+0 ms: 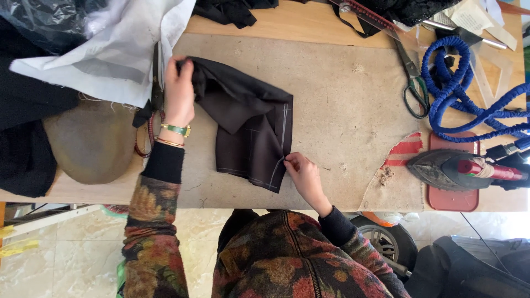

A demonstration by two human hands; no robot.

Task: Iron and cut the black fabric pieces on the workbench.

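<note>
Pinching dark chalk-marked fabric (251, 132) at its right edge, right hand (302, 175), left hand (179, 94) gripping its top corner, iron (447, 168) well apart

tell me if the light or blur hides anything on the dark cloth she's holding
Head view: even soft light, sharp throughout; chalk lines on the dark cloth read clearly between left hand and right hand; deep folds go near black; no glare, slight wide-angle bend at edges.
</note>
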